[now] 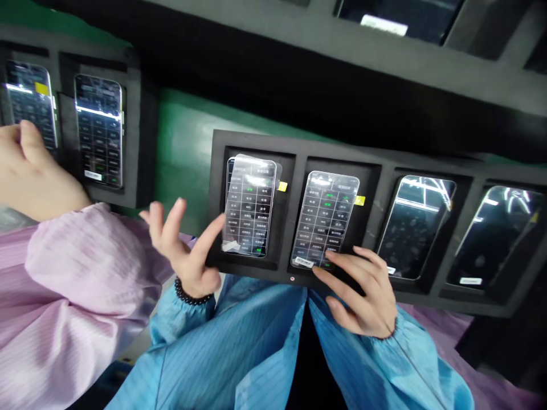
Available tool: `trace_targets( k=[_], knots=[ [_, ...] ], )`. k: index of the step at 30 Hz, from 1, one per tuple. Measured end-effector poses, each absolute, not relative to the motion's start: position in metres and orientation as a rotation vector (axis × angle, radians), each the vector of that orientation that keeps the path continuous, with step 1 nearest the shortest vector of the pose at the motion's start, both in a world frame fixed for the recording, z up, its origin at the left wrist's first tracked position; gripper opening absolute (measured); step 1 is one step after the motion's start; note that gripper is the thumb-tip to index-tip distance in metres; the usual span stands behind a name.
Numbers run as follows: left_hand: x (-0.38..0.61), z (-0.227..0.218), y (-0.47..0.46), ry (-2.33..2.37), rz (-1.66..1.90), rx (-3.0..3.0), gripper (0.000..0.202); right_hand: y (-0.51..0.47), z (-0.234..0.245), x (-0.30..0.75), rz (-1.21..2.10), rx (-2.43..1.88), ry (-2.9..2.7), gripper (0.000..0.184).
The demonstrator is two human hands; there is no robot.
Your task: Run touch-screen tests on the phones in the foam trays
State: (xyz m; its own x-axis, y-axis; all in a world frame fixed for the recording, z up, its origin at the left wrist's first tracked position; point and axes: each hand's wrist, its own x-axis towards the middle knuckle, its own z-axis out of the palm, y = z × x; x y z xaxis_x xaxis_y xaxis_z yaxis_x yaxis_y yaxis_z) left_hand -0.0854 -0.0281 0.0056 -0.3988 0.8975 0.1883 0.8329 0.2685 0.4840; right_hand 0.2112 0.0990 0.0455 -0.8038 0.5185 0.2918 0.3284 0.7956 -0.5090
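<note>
A black foam tray (299,149) in front of me holds several phones in a row of slots. My left hand (183,245), with a dark bead bracelet at the wrist, is open, its forefinger touching the lower left edge of the first lit phone (250,208). My right hand (363,290) lies open on the tray's near rim, fingertips on the bottom of the second lit phone (327,219). Both lit phones show a grid menu and have a yellow tab at the upper right. Two dark-screened phones (412,225) (491,236) sit in the slots to the right.
Another person's hand (29,171) in a pink sleeve rests at the left on a second foam tray (137,131) with two lit phones (99,130). Green table surface (183,142) shows between the trays. A dark shelf (342,62) runs above.
</note>
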Motion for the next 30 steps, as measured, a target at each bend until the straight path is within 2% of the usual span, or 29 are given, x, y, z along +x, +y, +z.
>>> trace_targets(
  k=[2,4,8,14,21,25,30],
  knots=[
    [-0.079,0.021,-0.007,2.349,0.739,1.740,0.075,0.106,0.051,0.216,0.561,-0.714,-2.556,0.033],
    [-0.075,0.027,0.005,2.285,0.710,1.775,0.069,0.113,0.053,0.220,0.447,-0.859,-2.485,0.037],
    [-0.073,0.024,0.013,2.256,0.697,1.845,0.070,0.122,0.043,0.219,0.325,-1.045,-2.306,0.048],
    [-0.071,0.026,0.028,2.240,0.710,1.880,0.069,0.124,0.037,0.214,0.287,-1.083,-2.331,0.042],
    [-0.073,0.029,0.016,2.115,0.756,2.181,0.057,0.124,0.038,0.218,0.287,-1.101,-2.326,0.038],
    [-0.074,0.030,0.012,2.072,0.685,2.218,0.059,0.126,0.041,0.216,0.282,-1.086,-2.370,0.043],
    [-0.078,0.032,0.011,2.036,0.604,2.223,0.059,0.124,0.044,0.210,0.287,-1.076,-2.425,0.036]
  ],
)
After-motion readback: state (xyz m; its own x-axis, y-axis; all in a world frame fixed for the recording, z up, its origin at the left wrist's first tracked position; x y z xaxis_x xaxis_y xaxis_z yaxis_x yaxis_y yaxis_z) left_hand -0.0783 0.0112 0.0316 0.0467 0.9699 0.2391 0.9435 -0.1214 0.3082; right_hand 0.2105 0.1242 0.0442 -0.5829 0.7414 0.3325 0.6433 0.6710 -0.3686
